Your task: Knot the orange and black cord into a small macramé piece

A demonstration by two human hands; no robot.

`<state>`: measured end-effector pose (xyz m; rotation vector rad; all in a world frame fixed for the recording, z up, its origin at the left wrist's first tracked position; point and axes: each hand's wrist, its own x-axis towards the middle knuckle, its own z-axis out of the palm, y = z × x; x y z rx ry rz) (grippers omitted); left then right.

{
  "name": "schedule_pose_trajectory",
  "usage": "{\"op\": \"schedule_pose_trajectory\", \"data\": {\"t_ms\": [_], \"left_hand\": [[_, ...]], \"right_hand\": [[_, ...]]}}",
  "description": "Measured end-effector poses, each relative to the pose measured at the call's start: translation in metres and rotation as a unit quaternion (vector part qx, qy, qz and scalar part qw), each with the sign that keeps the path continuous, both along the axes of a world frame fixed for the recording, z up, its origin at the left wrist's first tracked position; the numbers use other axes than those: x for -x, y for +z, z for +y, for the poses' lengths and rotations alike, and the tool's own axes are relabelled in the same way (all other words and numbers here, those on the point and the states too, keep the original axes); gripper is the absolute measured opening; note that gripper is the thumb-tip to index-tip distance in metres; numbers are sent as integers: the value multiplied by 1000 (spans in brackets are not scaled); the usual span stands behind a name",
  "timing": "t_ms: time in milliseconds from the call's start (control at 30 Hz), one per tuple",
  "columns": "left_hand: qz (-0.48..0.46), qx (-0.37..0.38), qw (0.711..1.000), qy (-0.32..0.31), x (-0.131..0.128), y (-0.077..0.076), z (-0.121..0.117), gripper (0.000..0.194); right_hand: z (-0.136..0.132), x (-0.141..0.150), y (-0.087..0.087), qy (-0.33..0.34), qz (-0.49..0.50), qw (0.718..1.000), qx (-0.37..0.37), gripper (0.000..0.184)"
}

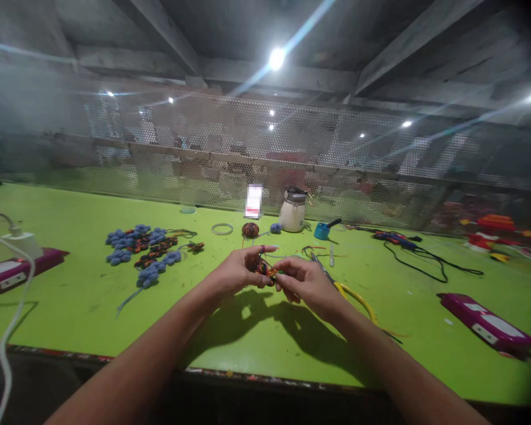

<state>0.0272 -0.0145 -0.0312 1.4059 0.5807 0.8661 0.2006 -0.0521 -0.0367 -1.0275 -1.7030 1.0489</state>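
Note:
Both my hands meet above the green table [84, 295], pinched on a small orange-and-dark woven ornament [265, 270] between them. My left hand [241, 271] grips its left side with fingers curled. My right hand [305, 280] pinches its right side, and a thin tool with yellow handles [358, 298] runs along under that hand. A pile of blue pom-pom flowers and finished dark-orange pieces [146, 251] lies to the left.
A white jar [292, 211], a thread ball [250, 229], a ring [222, 229], a blue cup [322, 231] and a phone [253, 200] stand by the mesh screen. Magenta devices lie at left [17, 268] and right [487, 321]. A black cord [425, 262] trails right.

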Motion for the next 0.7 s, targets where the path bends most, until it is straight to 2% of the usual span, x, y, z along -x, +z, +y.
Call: {"op": "schedule_pose_trajectory", "data": {"t_ms": [133, 267, 433, 600, 700], "left_hand": [[-12, 12, 1000, -3, 1, 2, -1, 80], [-3, 7, 1000, 21, -1, 4, -3, 78], [8, -13, 999, 42, -2, 3, -4, 65], [4, -17, 999, 42, -1, 2, 0, 67], [18, -1, 997, 72, 0, 3, 1, 57]], "right_hand": [[2, -2, -2, 16, 73, 996, 46, 27], [2, -3, -1, 8, 56, 998, 40, 26], [1, -2, 0, 0, 26, 1000, 16, 26], [2, -2, -2, 2, 45, 999, 21, 26], [4, -2, -5, 5, 72, 997, 14, 25]]}}
